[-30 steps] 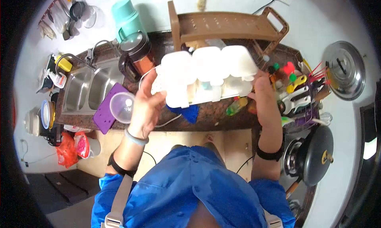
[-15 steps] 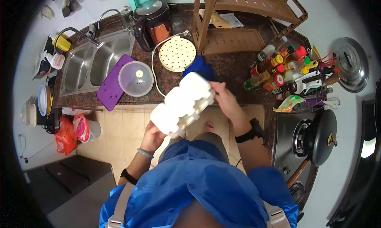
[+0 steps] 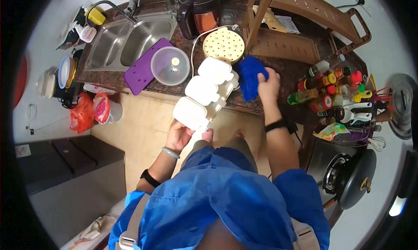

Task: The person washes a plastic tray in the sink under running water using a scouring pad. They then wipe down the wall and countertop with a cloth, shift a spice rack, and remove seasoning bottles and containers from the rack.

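Observation:
My left hand (image 3: 179, 136) grips the lower end of a white container with three rounded lids (image 3: 202, 90), tilted over the counter's front edge. My right hand (image 3: 268, 83) is at the right edge of a blue cloth (image 3: 251, 78) on the counter, its fingers bent against the cloth. Just behind the container sits a round cream-coloured plate with holes (image 3: 224, 45), with a white cord beside it. A clear round bowl (image 3: 170, 66) rests partly on a purple board (image 3: 146, 67) to the left.
A double sink (image 3: 130, 43) is at the left, a dark glass kettle (image 3: 201, 15) at the back. The brown rack (image 3: 285, 49) stands behind the cloth. Sauce bottles (image 3: 322, 81) crowd the right, near the stove (image 3: 333, 171) and a lidded black pan (image 3: 358, 180).
My right hand has let go of the white container and moved right to the blue cloth. The container, still in my left hand, is now tilted more steeply. The view has shifted.

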`<state>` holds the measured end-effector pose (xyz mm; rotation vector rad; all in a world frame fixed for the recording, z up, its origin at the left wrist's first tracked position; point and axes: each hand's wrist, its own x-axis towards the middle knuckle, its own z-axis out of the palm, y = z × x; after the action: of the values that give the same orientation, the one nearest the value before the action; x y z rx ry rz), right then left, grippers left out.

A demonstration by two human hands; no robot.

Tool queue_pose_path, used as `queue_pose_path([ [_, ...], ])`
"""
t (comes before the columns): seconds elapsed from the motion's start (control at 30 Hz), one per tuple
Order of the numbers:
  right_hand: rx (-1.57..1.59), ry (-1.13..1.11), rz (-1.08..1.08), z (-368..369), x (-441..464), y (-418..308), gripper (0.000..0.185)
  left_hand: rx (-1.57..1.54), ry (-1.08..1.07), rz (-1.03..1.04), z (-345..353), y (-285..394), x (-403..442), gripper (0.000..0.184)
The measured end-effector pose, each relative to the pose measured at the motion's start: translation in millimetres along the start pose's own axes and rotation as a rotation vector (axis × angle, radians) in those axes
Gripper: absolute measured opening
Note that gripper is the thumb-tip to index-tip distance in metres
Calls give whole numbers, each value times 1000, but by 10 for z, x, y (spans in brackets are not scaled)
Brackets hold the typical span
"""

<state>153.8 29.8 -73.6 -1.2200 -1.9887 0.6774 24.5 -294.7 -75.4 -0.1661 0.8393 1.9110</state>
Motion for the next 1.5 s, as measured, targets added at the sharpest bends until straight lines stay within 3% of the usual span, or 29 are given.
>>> queue_pose_path([
  [0.07,186,9,9,-360,-16,-29,34,83,-50,42,125,-178,59,50],
  [0.2,368,-31,93,-790,-495,36,36,12,-55,19,232,-500,130,55],
  [0.27,1011,-97,464,-947,-772,-273,35,16,-51,-2,275,-578,134,58],
  [0.4,1084,-160,446,-946,-1048,31,34,7,-102,-39,334,-681,149,61],
  [0.6,993,57,375,-1397,-1004,-273,36,-51,-79,-85,458,-894,241,58],
  [0.63,494,152,-49,-1484,-1025,-208,30,-110,-102,-86,494,-926,279,54],
  [0.7,-33,225,-452,-1569,-1172,-189,24,-131,-93,-100,569,-973,347,53],
  [0.77,378,124,-74,-1496,-1437,-304,24,-147,-92,-116,567,-1049,418,52],
  [0.87,632,-170,370,-1266,-1683,-153,30,-218,-86,-161,557,-1178,492,50],
  [0.93,489,-222,249,-956,-1806,-8,34,-197,-146,-265,783,-1117,430,44],
  [1.0,247,-98,55,-649,-1846,-7,35,-157,-162,-263,440,-1398,580,42],
  [1.03,245,-98,59,-498,-1880,53,35,-114,-181,-256,400,-1447,605,40],
  [1.13,216,-68,235,-303,-1918,132,33,-114,-129,-289,486,-1407,552,39],
  [1.2,681,-113,800,-349,-1879,61,28,-78,-107,-272,613,-1348,514,41],
  [1.33,761,-130,754,-401,-1873,255,26,-32,-113,-224,618,-1347,529,48],
  [1.43,724,-27,895,-648,-1789,330,23,17,-129,-321,613,-1168,501,54],
  [1.5,948,6,854,-898,-1749,278,28,39,-135,-292,523,-1137,584,55],
])
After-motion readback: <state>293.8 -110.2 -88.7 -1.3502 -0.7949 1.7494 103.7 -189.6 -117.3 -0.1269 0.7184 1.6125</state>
